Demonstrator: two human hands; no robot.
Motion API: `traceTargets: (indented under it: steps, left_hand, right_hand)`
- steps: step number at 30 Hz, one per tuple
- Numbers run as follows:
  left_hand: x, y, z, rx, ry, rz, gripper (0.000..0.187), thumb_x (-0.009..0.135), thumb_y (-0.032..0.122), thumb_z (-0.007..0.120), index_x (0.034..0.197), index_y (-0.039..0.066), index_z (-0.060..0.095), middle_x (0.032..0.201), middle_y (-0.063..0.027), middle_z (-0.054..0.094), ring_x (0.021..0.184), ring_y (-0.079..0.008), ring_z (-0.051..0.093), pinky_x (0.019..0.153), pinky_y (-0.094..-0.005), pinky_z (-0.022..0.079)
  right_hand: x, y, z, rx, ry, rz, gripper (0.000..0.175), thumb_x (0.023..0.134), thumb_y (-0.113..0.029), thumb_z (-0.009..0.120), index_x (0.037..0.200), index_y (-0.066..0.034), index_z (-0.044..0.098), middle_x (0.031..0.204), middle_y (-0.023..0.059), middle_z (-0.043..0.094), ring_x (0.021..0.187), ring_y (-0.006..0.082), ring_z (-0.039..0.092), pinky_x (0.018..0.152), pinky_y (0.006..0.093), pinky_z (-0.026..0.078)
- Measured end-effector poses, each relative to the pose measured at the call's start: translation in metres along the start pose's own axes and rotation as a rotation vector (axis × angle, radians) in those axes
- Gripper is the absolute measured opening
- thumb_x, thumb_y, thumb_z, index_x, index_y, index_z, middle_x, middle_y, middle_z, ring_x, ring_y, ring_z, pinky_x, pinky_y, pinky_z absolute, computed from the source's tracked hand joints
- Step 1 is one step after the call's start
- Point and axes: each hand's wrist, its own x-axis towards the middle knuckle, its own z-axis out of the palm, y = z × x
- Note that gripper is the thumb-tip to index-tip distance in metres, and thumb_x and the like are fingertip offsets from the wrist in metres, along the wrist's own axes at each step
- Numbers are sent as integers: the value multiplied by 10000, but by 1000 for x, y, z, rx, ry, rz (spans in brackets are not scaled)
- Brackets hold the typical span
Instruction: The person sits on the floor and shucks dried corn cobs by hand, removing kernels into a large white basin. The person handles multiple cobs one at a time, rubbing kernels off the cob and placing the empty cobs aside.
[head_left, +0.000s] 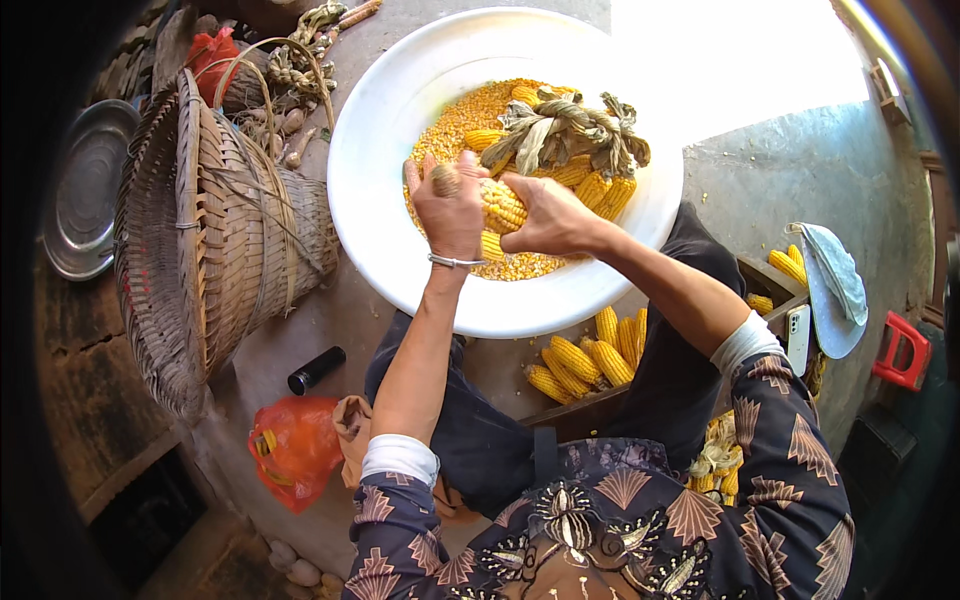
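Observation:
A wide white plastic basin (367, 225) stands before me, with loose yellow corn kernels (457, 112) in it. Over it, my left hand (452, 217), a metal bangle at the wrist, is closed round a corn cob (445, 180) whose blunt end sticks out of the fist. My right hand (551, 214) grips a yellow ear of corn (501, 208), its fingertips close to my left hand. Bare pinkish cobs (412, 176) lie left of that fist. Behind my hands, several whole ears (615, 196) hang together on braided dry husks (570, 124).
At left a woven bamboo basket (240, 225) lies tipped beside the basin. Below it are a black cylinder (316, 370) and an orange plastic bag (292, 450). More ears (574, 360) lie between my legs. A phone (798, 337), a light-blue cap (832, 292) and a red stool (900, 351) are at right.

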Motion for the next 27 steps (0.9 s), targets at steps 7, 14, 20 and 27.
traceTargets:
  steps: [7, 14, 20, 27]
  left_hand:
    - [-1, 18, -24, -568, -196, -263, 357, 985, 300, 574, 979, -42, 677, 915, -85, 668, 834, -126, 610, 784, -268, 491]
    - [-17, 34, -43, 135, -412, 582, 279, 908, 298, 664, 945, 22, 665, 982, -113, 674, 960, -247, 613, 895, -362, 469]
    - [-1, 17, -18, -89, -192, -186, 339, 942, 255, 624, 726, -1, 673, 649, -69, 655, 765, -184, 594, 841, -334, 427]
    - [18, 2, -22, -757, -361, -422, 421, 979, 383, 559, 860, -8, 664, 802, -131, 689, 764, -190, 654, 747, -316, 534]
  right_hand:
    - [4, 0, -9, 832, -302, 93, 423, 697, -176, 704, 1052, 22, 588, 844, 73, 648, 752, 137, 613, 705, 276, 518]
    - [-13, -4, -10, 930, -553, 106, 233, 735, -186, 653, 856, 9, 611, 723, 90, 637, 627, 162, 638, 587, 283, 540]
    - [-13, -16, 11, -276, -32, -5, 448, 695, -216, 692, 956, 92, 498, 784, 259, 628, 735, 372, 653, 688, 442, 533]
    - [-7, 8, -7, 643, -244, 103, 561, 742, -310, 687, 1128, 65, 530, 946, 129, 634, 759, 191, 644, 699, 319, 547]
